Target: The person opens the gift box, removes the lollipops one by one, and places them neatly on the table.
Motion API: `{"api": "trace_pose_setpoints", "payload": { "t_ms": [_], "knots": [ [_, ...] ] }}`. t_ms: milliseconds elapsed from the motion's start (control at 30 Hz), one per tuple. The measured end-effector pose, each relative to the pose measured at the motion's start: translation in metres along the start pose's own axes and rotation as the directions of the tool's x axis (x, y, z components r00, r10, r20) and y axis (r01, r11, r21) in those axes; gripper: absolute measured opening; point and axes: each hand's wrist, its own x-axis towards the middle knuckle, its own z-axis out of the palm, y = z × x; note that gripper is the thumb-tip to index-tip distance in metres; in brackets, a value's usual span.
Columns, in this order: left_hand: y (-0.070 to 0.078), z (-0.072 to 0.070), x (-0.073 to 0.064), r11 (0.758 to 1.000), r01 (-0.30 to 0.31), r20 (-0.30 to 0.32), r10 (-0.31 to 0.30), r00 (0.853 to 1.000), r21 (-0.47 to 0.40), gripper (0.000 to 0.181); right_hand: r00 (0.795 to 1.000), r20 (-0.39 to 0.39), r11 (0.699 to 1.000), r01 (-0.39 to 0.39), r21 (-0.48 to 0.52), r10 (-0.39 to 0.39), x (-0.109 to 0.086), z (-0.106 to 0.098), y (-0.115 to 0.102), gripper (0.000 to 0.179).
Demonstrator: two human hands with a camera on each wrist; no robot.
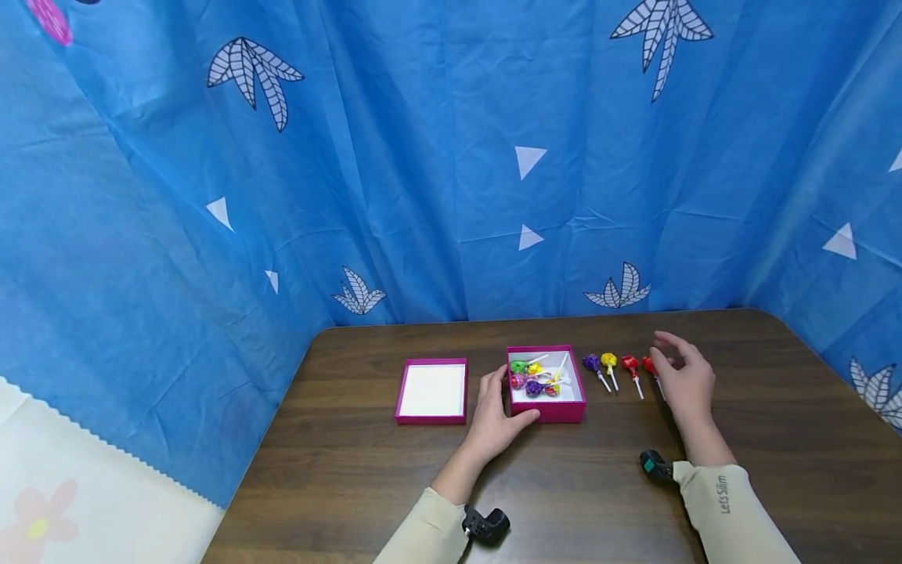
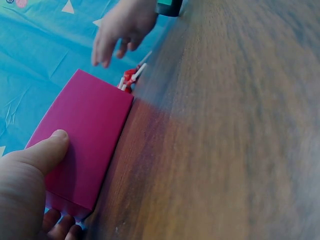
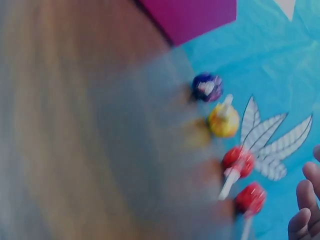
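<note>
A magenta box [image 1: 546,412] with a white inside holds several wrapped lollipops [image 1: 534,387] in green, yellow, pink and purple. My left hand [image 1: 491,424] grips its near left corner, the thumb flat on the front wall and the fingers around the left side. To the right of the box lie a purple lollipop [image 1: 592,363], a yellow lollipop [image 1: 609,361] and two red ones in a row. Beside the rightmost red lollipop [image 3: 251,198], my right hand [image 1: 685,385] hovers with fingers loosely bent and nothing between them.
Left of the box lies its magenta-rimmed lid [image 1: 431,390], white inside facing up. Everything stands on a brown wooden table [image 1: 352,470]. A blue printed curtain [image 1: 423,196] hangs along the table's far edge and down both sides.
</note>
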Motion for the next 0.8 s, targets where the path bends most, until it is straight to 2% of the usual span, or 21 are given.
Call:
{"api": "trace_pose_setpoints", "payload": {
  "t_ms": [100,200,367,533,700,800],
  "knots": [
    [0.0,0.0,0.0,1.0,0.003,-0.002,-0.003,1.0,-0.002,0.092,1.0,-0.02,0.997,-0.019,0.072,0.02,-0.001,-0.001,-0.015,0.033],
    [0.001,-0.001,0.001,1.0,0.006,-0.006,-0.006,1.0,-0.004,0.092,1.0,-0.015,0.992,-0.005,0.126,0.007,-0.003,-0.002,-0.032,0.032],
    [0.001,-0.001,0.001,1.0,0.011,-0.009,-0.011,1.0,-0.004,0.093,0.995,0.054,0.98,0.073,0.185,-0.084,-0.009,-0.004,-0.057,0.031],
    [0.002,0.0,0.0,1.0,0.007,-0.007,-0.007,1.0,0.001,0.093,0.966,0.133,0.962,0.195,0.189,-0.222,-0.016,-0.006,-0.071,0.031],
    [0.002,0.0,-0.002,1.0,0.005,-0.005,-0.004,1.0,0.004,0.093,0.933,0.209,0.949,0.259,0.178,-0.294,-0.025,-0.003,-0.08,0.031],
    [0.002,0.0,-0.002,1.0,0.002,-0.008,-0.002,1.0,0.004,0.093,0.905,0.257,0.936,0.301,0.18,-0.34,-0.027,0.002,-0.086,0.029]
  ]
}}
